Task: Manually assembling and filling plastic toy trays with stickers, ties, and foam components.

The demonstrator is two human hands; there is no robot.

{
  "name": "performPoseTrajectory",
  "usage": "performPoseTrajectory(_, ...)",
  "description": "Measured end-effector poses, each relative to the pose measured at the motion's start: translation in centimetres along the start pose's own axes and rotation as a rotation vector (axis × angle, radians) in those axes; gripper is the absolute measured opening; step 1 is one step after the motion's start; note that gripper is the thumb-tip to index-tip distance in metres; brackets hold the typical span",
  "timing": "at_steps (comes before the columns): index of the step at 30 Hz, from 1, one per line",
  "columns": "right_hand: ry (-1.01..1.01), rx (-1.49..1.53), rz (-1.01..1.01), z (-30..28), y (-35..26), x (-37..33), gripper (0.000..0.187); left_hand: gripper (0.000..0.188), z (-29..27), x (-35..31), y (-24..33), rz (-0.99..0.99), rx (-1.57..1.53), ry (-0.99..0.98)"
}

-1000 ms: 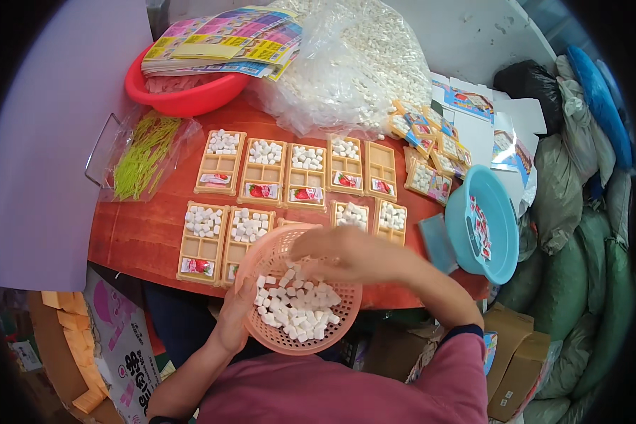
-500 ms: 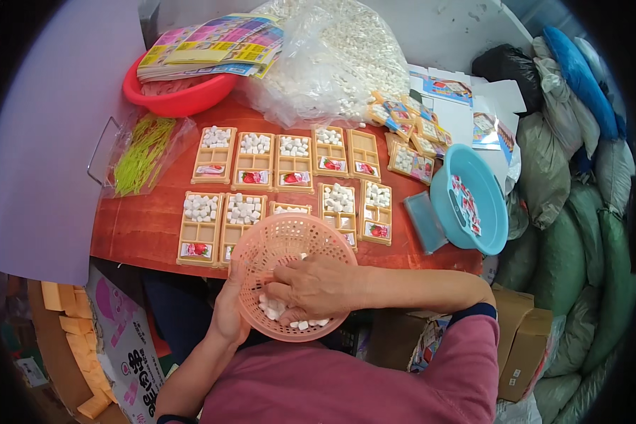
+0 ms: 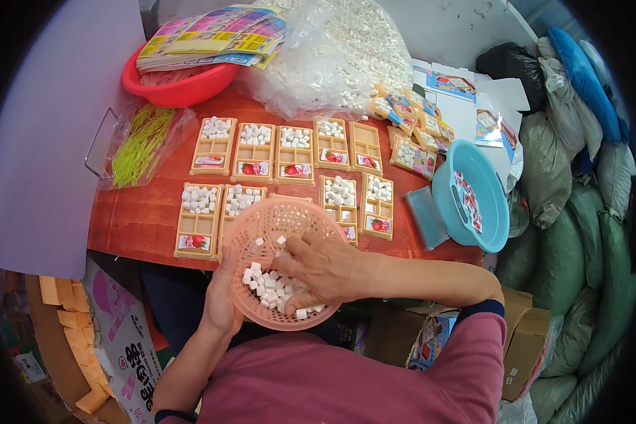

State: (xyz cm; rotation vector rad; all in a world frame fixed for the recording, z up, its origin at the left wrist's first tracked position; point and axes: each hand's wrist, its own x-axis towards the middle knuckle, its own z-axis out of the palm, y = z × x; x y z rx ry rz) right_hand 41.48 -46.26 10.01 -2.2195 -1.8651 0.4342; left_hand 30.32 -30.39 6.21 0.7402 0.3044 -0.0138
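Observation:
Over the table's near edge, my left hand (image 3: 223, 297) grips the left rim of a pink perforated plastic basket (image 3: 261, 220), fingers mostly hidden by it. Small white cube-like pieces (image 3: 265, 284) lie in the bottom of the basket. My right hand (image 3: 325, 268) reaches inside from the right, fingers curled round some of the pieces; its palm is hidden. Beyond the basket stand two rows of beige compartment trays (image 3: 213, 161). Most hold white pieces at the far end and a strawberry-printed packet (image 3: 254, 168) at the near end. The basket partly covers the near row.
A red basin (image 3: 191, 88) with printed cards (image 3: 215, 39) is at back left, beside a bag of yellow-green sticks (image 3: 143, 145). A large clear bag (image 3: 332, 56) of white pieces stands behind. At right are packed trays (image 3: 413, 155) and a blue basin (image 3: 498, 212) with packets.
The basket has shifted slightly left and tips more toward me, showing more white pieces. My right hand has moved up and right inside it, with some pieces scattered up the basket's wall.

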Motion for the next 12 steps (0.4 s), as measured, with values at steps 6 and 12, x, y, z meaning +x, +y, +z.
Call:
performPoseTrajectory(6, -0.058, 0.288, 0.043, 0.3, -0.3, 0.3, 0.044, 0.056, 1.3, 0.5, -0.1, -0.033, -0.009, -0.022)
performPoseTrajectory(12, 0.156, 0.018, -0.026, -0.2, 0.9, 0.1, 0.033, 0.055, 1.7, 0.9, -0.9, -0.039, 0.031, -0.003)
